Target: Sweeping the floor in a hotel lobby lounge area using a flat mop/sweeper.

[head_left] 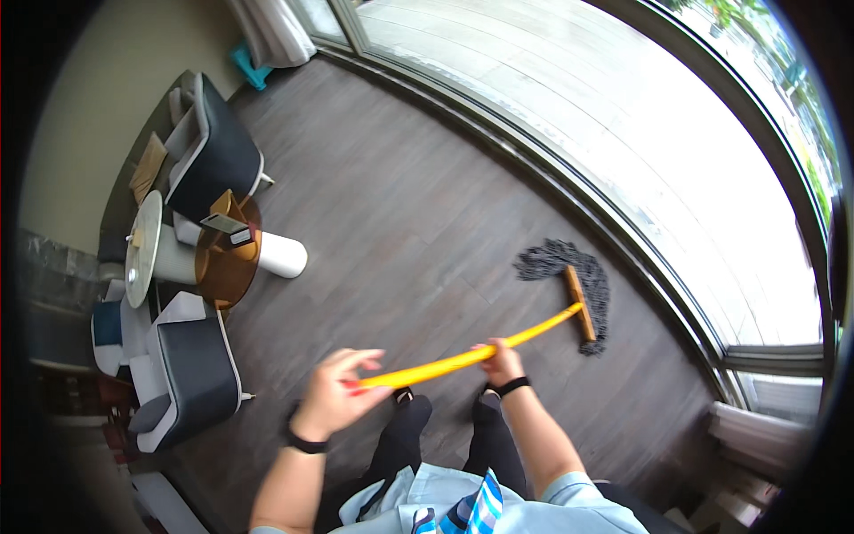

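Note:
A mop [445,363] with a long yellow handle slants across in front of me. Its dark grey string head [598,298], clamped in a wooden bar [579,303], lies spread on the floor to the right. My right hand [505,365] is closed around the handle about midway along. At the handle's upper end, where a bit of red shows, my left hand [342,396] holds it loosely, thumb against it and fingers partly curled above. Both wrists wear dark bands.
Large glass panes in a dark frame [525,133] border the floor [382,187] on the far and right sides. Dark-backed armchairs [196,374] and a round brown side table [233,271] stand at left, near a white round table [144,249]. White curtains [276,31] hang at the far left.

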### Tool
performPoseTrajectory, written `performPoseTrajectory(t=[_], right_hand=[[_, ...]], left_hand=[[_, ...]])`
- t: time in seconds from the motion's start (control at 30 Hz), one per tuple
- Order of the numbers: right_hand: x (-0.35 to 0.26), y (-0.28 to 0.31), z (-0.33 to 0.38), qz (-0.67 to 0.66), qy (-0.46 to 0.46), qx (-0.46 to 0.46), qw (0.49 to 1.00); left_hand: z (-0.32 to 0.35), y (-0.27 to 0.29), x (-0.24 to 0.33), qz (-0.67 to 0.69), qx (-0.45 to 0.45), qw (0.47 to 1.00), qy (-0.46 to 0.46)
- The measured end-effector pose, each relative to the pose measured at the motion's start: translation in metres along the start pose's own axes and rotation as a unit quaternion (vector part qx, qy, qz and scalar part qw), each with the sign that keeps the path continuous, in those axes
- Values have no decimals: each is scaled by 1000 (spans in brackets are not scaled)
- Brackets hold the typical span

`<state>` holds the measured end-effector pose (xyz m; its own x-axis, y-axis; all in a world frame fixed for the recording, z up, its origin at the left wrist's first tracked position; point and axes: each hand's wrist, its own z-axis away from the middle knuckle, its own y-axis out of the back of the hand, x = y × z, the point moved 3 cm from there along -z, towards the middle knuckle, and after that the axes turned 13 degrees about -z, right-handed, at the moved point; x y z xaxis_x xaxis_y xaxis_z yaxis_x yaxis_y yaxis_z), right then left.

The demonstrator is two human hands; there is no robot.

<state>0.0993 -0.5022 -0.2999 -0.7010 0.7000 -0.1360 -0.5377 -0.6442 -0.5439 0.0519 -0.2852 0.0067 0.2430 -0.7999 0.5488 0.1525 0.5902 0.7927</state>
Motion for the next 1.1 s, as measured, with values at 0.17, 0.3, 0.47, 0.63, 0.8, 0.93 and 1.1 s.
performPoseTrajectory(t=[0.17, 0.3, 0.47, 0.63, 0.8, 0.93, 1.1], right_hand=[[-99, 65, -28, -41, 109, 169, 979], [-81, 63, -44, 15, 69, 215, 974], [-25, -5, -101, 87, -25, 215, 972], [59, -118, -139, 140, -21, 134, 981], [153, -178, -159, 296, -23, 109, 949], [269, -186, -143, 331, -66, 130, 932], [440, -135, -71, 487, -202, 75, 847]], left_hand=[[-16, -126, 7, 422, 4, 905, -55], [-17, -154, -23, 590, -4, 807, 28], [-37, -95, -97, 642, 135, 750, 87], [-21, -46, -182, 649, 237, 720, 71], [31, -24, -251, 655, 331, 665, 140], [123, -16, -301, 620, 448, 591, 254], [282, 10, -344, 520, 564, 562, 310]])
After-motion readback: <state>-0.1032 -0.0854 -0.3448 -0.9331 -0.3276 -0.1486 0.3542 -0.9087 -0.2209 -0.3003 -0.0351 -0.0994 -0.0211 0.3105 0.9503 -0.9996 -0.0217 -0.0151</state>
